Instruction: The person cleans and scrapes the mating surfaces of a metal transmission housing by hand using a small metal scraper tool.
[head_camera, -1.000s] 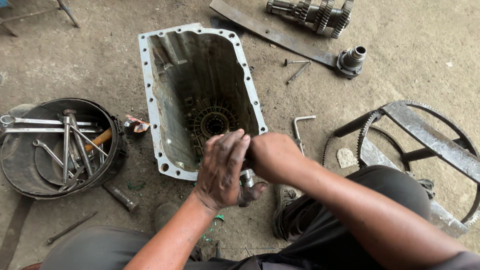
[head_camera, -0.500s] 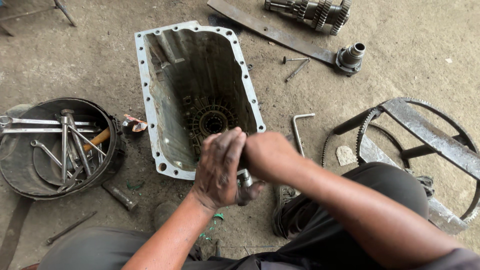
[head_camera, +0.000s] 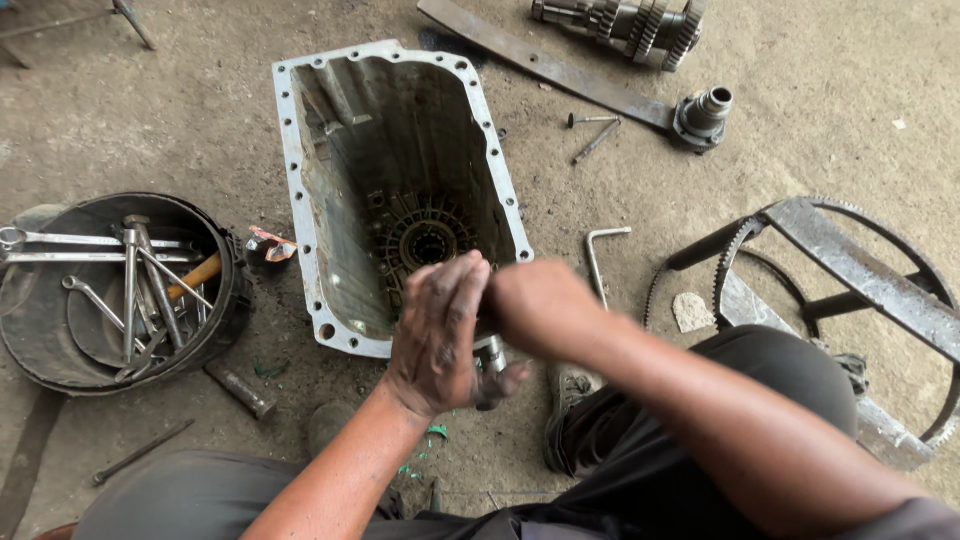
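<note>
Both hands meet over the near rim of the open gearbox housing (head_camera: 400, 190) on the concrete floor (head_camera: 820, 120). Left hand (head_camera: 438, 335) wraps a small metal cylindrical part (head_camera: 491, 358); right hand (head_camera: 535, 308) is closed against its top. Housing holds only a ribbed bearing seat; gear shaft (head_camera: 625, 22), flange (head_camera: 704, 112) and bolts (head_camera: 592, 130) lie outside, unfitted.

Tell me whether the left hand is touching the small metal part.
Touching. The head view shows the left hand wrapped around the small metal part, thumb pressed beneath it, with the right hand closed over its top.
</note>
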